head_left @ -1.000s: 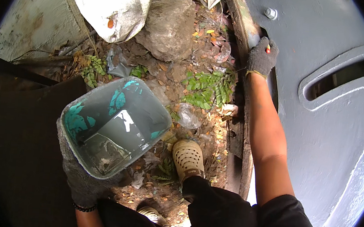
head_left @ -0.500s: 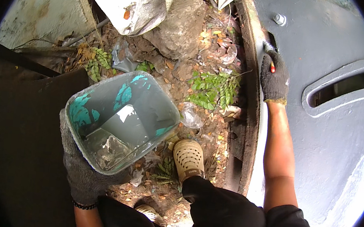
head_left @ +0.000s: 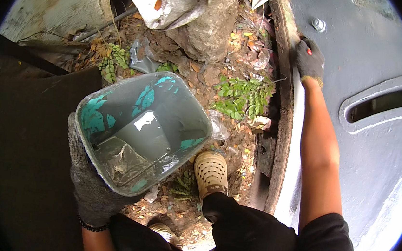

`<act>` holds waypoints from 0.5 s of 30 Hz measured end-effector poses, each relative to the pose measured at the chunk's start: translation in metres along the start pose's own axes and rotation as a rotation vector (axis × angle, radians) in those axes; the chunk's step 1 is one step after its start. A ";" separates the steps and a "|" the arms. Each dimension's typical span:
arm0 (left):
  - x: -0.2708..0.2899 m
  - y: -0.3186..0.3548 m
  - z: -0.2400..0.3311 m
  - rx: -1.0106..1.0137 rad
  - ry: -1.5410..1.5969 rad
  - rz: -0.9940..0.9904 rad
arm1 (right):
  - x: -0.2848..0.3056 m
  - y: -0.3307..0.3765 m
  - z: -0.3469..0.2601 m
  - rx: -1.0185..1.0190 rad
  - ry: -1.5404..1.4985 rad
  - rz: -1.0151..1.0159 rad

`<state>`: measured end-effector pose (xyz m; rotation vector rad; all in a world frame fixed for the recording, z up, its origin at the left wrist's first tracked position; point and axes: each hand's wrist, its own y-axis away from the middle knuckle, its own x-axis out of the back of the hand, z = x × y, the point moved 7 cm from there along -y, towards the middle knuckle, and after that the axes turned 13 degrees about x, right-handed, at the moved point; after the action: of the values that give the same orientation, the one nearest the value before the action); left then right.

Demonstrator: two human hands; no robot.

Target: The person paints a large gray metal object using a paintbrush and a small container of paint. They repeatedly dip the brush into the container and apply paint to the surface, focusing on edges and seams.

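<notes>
My left hand [head_left: 90,190], in a dark grey knit glove, grips a squarish paint bucket [head_left: 138,180] from its near left side. Grey paint [head_left: 149,140] lies inside, and turquoise smears mark its walls. My right hand [head_left: 310,60], gloved alike, is closed around a thin tool whose red handle end [head_left: 309,51] pokes out by the thumb. The tool's working end is hidden. That hand is at the left edge of a large grey painted panel [head_left: 326,132], beside a wooden beam [head_left: 285,100].
A round knob [head_left: 318,24] and a long rounded opening [head_left: 382,105] are on the panel. Between my sides lies littered soil with a boulder [head_left: 208,27], a white sack [head_left: 174,2] and leafy sprigs [head_left: 245,96]. My clog [head_left: 210,172] stands there. A dark sheet [head_left: 23,157] fills the left.
My right hand has moved farther away along the panel's edge, and its fingers now curl over more. The bucket has shifted slightly right and nearer in view, still in my left hand.
</notes>
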<state>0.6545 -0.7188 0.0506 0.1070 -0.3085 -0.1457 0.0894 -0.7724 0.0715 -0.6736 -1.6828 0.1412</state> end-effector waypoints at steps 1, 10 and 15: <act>0.001 -0.002 0.000 0.011 0.025 0.007 | 0.008 0.009 0.003 -0.020 -0.098 0.040; -0.002 0.005 0.009 -0.019 -0.122 -0.020 | -0.007 0.045 0.010 -0.006 -0.094 0.285; -0.002 0.013 0.014 -0.018 -0.227 -0.049 | -0.023 0.004 0.006 -0.229 -0.020 0.257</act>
<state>0.6497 -0.7066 0.0650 0.0798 -0.5311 -0.2100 0.0868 -0.7787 0.0481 -1.0640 -1.6406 0.1386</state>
